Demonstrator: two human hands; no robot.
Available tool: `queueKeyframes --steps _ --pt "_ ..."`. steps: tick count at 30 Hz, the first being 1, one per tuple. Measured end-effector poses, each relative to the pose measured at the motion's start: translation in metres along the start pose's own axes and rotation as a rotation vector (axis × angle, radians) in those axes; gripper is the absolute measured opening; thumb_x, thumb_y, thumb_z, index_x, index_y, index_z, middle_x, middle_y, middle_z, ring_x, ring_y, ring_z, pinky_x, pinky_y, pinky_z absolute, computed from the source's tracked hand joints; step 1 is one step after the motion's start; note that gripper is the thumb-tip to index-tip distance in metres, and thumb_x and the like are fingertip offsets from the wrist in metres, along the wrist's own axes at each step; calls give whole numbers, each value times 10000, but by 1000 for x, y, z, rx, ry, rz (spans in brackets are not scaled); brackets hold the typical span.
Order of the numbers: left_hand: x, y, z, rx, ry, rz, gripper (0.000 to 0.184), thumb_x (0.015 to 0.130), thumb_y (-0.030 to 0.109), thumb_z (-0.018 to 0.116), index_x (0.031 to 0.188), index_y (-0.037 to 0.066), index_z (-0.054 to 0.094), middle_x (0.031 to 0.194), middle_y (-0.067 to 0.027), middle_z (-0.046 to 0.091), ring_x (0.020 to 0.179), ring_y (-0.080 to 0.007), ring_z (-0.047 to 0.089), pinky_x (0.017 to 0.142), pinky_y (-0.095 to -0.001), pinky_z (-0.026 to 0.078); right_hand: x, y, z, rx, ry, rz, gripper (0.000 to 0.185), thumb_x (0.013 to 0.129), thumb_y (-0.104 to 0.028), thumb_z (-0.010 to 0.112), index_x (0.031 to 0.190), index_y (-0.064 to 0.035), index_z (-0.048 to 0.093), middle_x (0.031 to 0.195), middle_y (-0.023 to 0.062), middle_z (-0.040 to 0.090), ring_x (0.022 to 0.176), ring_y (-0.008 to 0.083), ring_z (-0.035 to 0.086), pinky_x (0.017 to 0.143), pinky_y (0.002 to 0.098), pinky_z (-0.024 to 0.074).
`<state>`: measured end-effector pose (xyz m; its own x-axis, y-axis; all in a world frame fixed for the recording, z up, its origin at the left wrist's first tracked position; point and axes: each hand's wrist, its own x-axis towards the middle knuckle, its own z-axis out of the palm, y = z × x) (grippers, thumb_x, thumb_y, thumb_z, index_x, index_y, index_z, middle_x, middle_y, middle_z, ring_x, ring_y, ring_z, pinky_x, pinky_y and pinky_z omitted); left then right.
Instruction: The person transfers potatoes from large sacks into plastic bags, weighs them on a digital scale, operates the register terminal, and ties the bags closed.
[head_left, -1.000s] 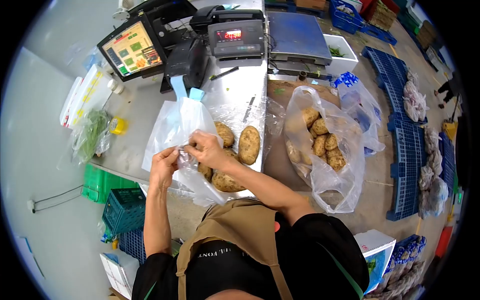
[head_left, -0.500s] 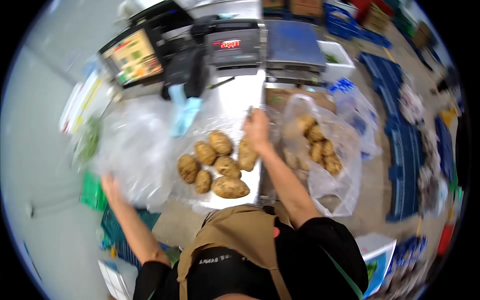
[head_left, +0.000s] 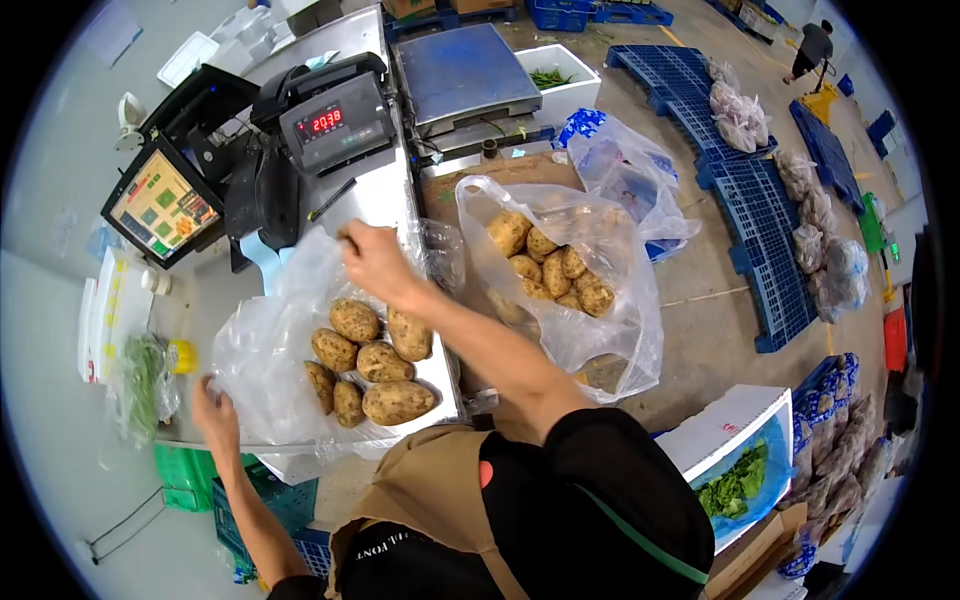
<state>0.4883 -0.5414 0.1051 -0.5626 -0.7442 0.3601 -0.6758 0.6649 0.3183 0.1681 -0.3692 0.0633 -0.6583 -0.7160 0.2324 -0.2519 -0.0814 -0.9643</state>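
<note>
Several brown potatoes (head_left: 384, 362) lie on thin clear plastic on the metal counter. A pale plastic bag (head_left: 262, 345) is spread out to their left. My left hand (head_left: 214, 412) is at the bag's lower left edge, fingers bent; what it pinches, if anything, is too small to make out. Above the potatoes, my right hand (head_left: 374, 258) has its fingers closed at the bag's upper right edge. To the right, an open clear bag (head_left: 625, 290) holds more potatoes (head_left: 552, 268).
A scale display (head_left: 338, 124), a touch screen (head_left: 165, 205) and a black pen (head_left: 332, 199) are at the back left. A blue weighing platform (head_left: 466, 76) stands behind the potato bag. Blue pallets (head_left: 762, 245) lie at right, and a person (head_left: 811, 50) is far off.
The view has turned to the right. The pale bag, earlier bunched between both hands, is now spread beside the potatoes, and my right hand has moved back leftward over the counter.
</note>
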Motion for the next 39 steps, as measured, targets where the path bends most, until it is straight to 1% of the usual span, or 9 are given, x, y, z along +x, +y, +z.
queueKeyframes --steps 5,8,13,17,19,22,29,34,39 --pt "-12 -16 -12 -236 -52 -209 304 806 32 532 1105 -23 523 962 -124 580 863 -203 546 792 -301 428 -44 7 -139 -199 -330 193 269 823 -88 514 1078 -11 549 1003 161 632 859 212 627 784 365 512" --pt "-26 -22 6 -316 -20 -310 514 802 99 612 1265 -28 431 1189 -185 515 1075 -249 503 940 -319 375 -48 102 -201 -836 -419 338 392 730 -12 567 1121 -11 536 1091 203 589 883 335 606 805 396 492" --pt "-58 43 25 -282 -64 -539 959 733 252 743 1413 -28 128 1303 -296 397 1167 -335 459 979 -362 372 -41 202 -194 -1226 -322 -326 485 714 -38 571 1194 -43 499 1241 190 463 1052 370 518 870 425 449" --pt "-125 17 52 -456 -178 -538 1068 668 215 793 1401 -52 64 1293 -266 398 1158 -321 458 965 -362 391 2 219 -186 -1434 -732 -198 473 723 -158 604 1182 -72 527 1189 156 537 1043 322 557 958 409 398" --pt "-129 47 32 -397 -354 -835 1060 644 176 792 1418 24 85 1104 -258 552 1010 -314 563 859 -367 447 22 249 -186 -1408 -875 -140 484 713 -309 650 1132 -81 565 1049 151 634 961 275 619 905 406 442" --pt "-166 10 58 -407 -198 -762 525 735 42 605 1235 54 447 891 -212 616 849 -292 606 742 -360 463 39 192 -168 -1553 -1207 -49 386 735 -324 632 1039 -87 620 1021 149 641 894 269 636 793 427 493" --pt "-107 42 25 -274 64 -427 371 687 -100 355 988 -17 556 905 -195 615 878 -295 608 828 -347 455 2 199 -196 -1309 -846 -328 725 545 -297 772 1161 -45 485 1111 176 564 1040 337 543 875 418 444" --pt "-81 49 29 -410 -133 -358 249 850 166 535 994 -21 612 866 -79 592 783 -149 536 732 -259 425 -25 180 -187 -592 -645 265 903 608 -356 756 1314 29 345 1229 210 498 1130 324 487 985 359 386" --pt "-68 39 41 -690 -164 -575 260 877 191 533 977 -34 617 765 -6 545 698 -96 480 643 -232 389 -60 100 -186 -460 -85 322 616 591 -239 780 1096 39 564 975 138 627 869 210 606 787 315 495"
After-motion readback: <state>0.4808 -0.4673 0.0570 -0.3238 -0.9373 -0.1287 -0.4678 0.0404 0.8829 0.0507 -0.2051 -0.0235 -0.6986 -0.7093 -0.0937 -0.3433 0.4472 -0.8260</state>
